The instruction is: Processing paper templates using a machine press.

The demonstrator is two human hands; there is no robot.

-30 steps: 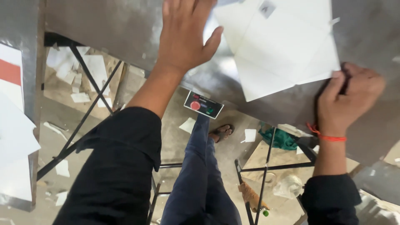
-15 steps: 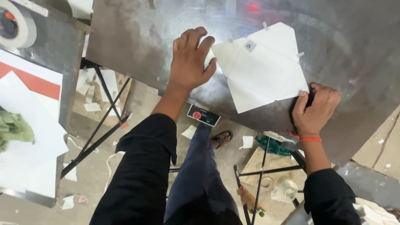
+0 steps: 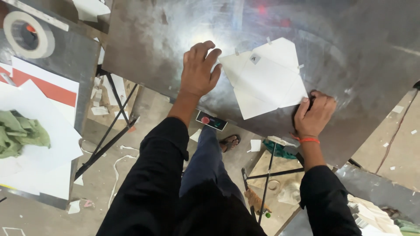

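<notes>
A white folded paper piece (image 3: 266, 78), shaped like an open envelope, lies flat on a shiny metal table (image 3: 350, 48). My left hand (image 3: 199, 70) rests palm down on the metal just left of the paper, fingers close together, touching its left edge. My right hand (image 3: 315, 114) is curled at the paper's lower right corner, fingertips pressing on that corner near the table's front edge. An orange band circles the right wrist.
A second table at left holds white and red sheets (image 3: 41, 87), a green cloth (image 3: 22, 131) and a tape roll (image 3: 28, 35). Below are black table legs (image 3: 109, 140), paper scraps on the floor, my sandalled foot (image 3: 229, 142) and a small black device (image 3: 212, 121).
The view has tilted up and away, so hands and paper sit lower and smaller in frame. My left hand slid from above the paper's level down to its left edge. The right hand stays at the corner.
</notes>
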